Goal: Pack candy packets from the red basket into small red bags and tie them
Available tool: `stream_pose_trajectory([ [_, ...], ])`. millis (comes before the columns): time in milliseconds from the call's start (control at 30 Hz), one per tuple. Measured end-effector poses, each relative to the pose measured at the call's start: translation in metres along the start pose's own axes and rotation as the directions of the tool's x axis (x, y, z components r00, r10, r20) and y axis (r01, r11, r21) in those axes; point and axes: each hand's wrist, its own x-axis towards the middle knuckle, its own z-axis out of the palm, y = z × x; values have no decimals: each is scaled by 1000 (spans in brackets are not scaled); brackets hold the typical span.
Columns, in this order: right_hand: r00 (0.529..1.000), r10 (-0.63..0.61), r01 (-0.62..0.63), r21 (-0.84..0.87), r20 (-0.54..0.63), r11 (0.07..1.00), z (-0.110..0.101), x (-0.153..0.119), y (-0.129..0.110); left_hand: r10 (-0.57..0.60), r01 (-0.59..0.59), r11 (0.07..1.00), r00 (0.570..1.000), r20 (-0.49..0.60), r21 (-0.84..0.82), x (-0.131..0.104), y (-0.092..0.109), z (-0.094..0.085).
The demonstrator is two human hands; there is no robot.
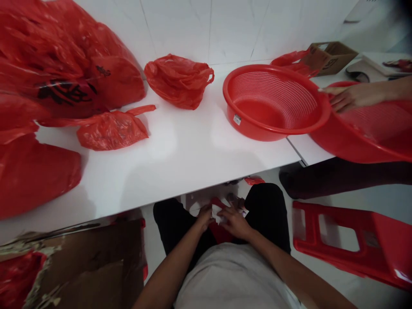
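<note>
My left hand [204,218] and my right hand [235,221] meet low between my knees, below the front edge of the table. Between them is a crumpled white piece, like a tissue [216,212], with the fingers of both hands closed on it. Part of it is covered by my right hand. Under my hands shows the red seat of a stool [222,235] that I sit on. Nothing on the table is touched by either hand.
Red plastic bags [112,131] lie on the white table [180,150]. At the right stands a red colander [277,98]; beside it a co-worker's hand [357,96] rests at a second red basin [341,141]. A red stool [363,240] and a cardboard box [93,266] flank me.
</note>
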Motion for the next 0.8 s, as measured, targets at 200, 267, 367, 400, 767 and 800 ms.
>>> stream_pose_trajectory([
  [200, 999, -36, 36, -13, -11, 999, 9, -8, 1, 5, 0, 991, 999, 42, -137, -2, -5, -4],
  [267, 998, 28, -25, 46, -65, 999, 5, -7, 10, 19, -12, 988, 999, 45, -153, -1, -8, -5],
  [367, 970, 184, -170, 100, -157, 980, -5, -1, 30, 17, -9, 988, 999, 47, -155, 2, -11, -7],
  [400, 957, 239, -220, 122, -168, 968, -9, 1, 37, 17, -10, 988, 999, 48, -152, 3, -12, -8],
  [767, 880, 457, -451, -75, 131, 889, 12, 2, 48, 119, -121, 992, 992, 41, 47, 9, -28, 3],
  [800, 861, 488, -471, -137, 143, 872, 14, 2, 50, 131, -134, 988, 990, 44, 75, 8, -30, 5],
])
